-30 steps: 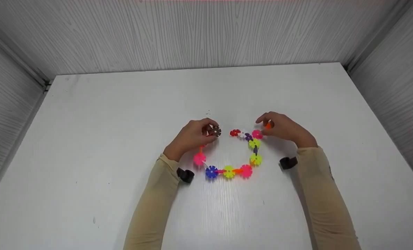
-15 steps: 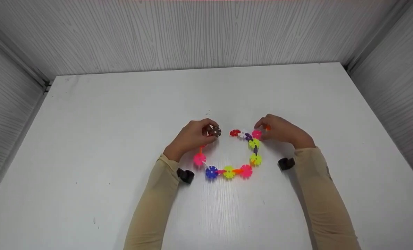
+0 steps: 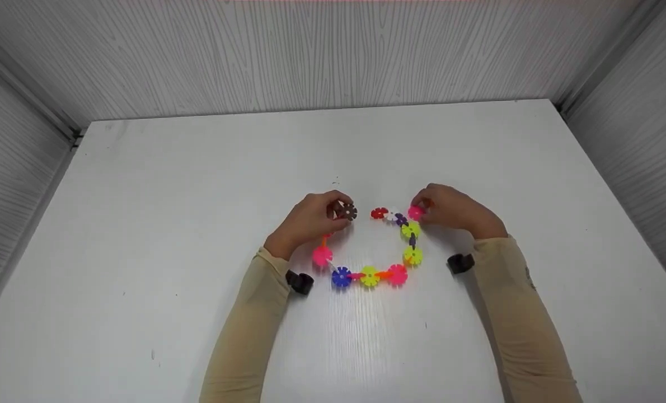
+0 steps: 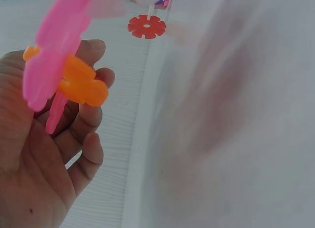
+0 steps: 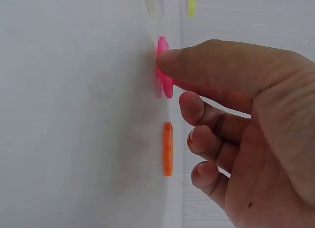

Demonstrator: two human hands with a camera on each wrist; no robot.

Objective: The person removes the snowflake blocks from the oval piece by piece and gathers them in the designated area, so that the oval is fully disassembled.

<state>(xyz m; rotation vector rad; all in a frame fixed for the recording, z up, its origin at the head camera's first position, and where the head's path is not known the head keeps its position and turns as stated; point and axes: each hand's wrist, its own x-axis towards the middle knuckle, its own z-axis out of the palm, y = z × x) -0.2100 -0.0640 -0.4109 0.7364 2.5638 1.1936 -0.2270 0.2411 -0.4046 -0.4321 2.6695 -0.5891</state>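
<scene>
My left hand (image 3: 310,221) pinches a brown notched plastic disc (image 3: 350,211) in the head view. A chain of interlocked snowflake discs curves round from under this hand, with a blue disc (image 3: 341,277) and a yellow disc (image 3: 370,276) at the front. It ends in a red disc (image 3: 379,213) across a gap from the brown one. Pink (image 4: 56,46) and orange (image 4: 81,82) discs of the chain hang before the left palm. My right hand (image 3: 457,210) pinches a loose pink disc (image 5: 165,85) by thumb and finger. An orange disc (image 5: 169,149) lies below its curled fingers.
The white table (image 3: 198,184) runs back to a wood-grain panel (image 3: 322,56), with more panels at both sides. Black wrist-camera mounts (image 3: 300,283) stick out from the sleeves close to the tabletop.
My right hand has moved slightly left, and its thumb and finger have closed on the pink disc, which has shifted slightly away from the chain. My left hand has stayed in place.
</scene>
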